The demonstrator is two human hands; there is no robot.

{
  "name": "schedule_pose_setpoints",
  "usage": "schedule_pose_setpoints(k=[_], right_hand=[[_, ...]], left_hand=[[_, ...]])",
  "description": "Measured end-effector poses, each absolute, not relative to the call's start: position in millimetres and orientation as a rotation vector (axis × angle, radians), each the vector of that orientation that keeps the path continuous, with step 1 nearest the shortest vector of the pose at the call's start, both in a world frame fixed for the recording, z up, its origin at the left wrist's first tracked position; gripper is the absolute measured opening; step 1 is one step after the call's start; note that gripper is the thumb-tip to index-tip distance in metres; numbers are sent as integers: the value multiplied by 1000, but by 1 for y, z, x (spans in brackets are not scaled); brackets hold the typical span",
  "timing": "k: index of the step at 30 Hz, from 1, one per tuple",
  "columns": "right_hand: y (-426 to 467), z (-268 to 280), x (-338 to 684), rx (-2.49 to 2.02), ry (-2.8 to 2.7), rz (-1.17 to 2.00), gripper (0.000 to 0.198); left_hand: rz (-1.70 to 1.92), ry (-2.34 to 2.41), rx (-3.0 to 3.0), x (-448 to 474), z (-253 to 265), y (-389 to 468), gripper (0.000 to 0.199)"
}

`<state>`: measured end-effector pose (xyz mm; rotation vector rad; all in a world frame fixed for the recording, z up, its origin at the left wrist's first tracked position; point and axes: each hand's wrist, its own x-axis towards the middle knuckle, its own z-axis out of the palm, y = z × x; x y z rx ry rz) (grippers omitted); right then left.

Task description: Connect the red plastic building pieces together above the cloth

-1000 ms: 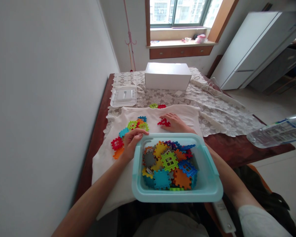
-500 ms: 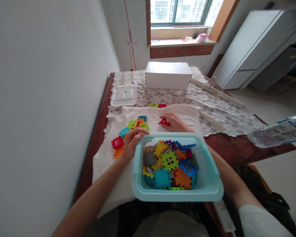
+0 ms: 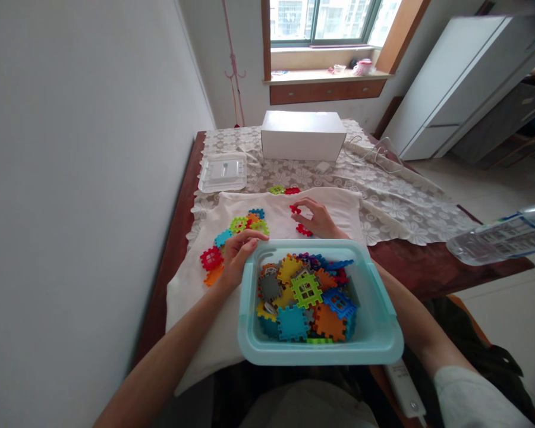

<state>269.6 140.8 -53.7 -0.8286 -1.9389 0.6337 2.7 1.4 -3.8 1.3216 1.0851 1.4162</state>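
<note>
A light blue plastic bin [image 3: 383,333] sits at the near edge of the table, holding several colourful interlocking square tiles [image 3: 307,291]. My left hand [image 3: 237,257] grips the bin's far left corner. Beyond the bin, my right hand [image 3: 317,219] holds a red tile [image 3: 303,229] tipped up off the white cloth [image 3: 196,279]. A loose cluster of tiles [image 3: 245,227] lies on the cloth to the left, with a red one [image 3: 211,258] and an orange one [image 3: 214,275] nearest me. A green and a red tile [image 3: 283,191] rest at the cloth's far edge.
A white box [image 3: 302,135] and a clear plastic lid [image 3: 223,172] lie farther back on the lace tablecloth [image 3: 396,208]. A white wall runs close along the left. A clear plastic package [image 3: 499,238] sticks in from the right. A white cable [image 3: 374,156] trails beside the box.
My right hand has lifted the red tile from flat on the cloth and tilted it up between its fingers. The left hand and bin have stayed put.
</note>
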Motion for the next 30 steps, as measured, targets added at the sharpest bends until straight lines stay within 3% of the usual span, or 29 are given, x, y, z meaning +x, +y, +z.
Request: schedule_pose_setpoints(k=[4, 7, 12, 16, 18, 26, 30], right_hand=[[142, -42, 282, -874, -1725, 700, 20], [142, -31, 297, -978, -2031, 593, 20], [147, -33, 316, -1205, -2470, 542, 36], [154, -42, 315, -1240, -2382, 554, 27], [154, -43, 306, -1217, -2246, 588, 31], [123, -25, 261, -851, -1796, 1277, 43], [114, -22, 253, -818, -1674, 1441, 48]], left_hand=[[1426, 1090, 1307, 1, -6, 2, 23], [1423, 1080, 1310, 1, -7, 1, 24], [1426, 1067, 1342, 2, -4, 1, 22], [1412, 1052, 1368, 2, -3, 2, 24], [1389, 1036, 1334, 1, -5, 3, 27], [1380, 950, 1169, 5, -9, 5, 50], [1311, 821, 1026, 8, -6, 7, 59]])
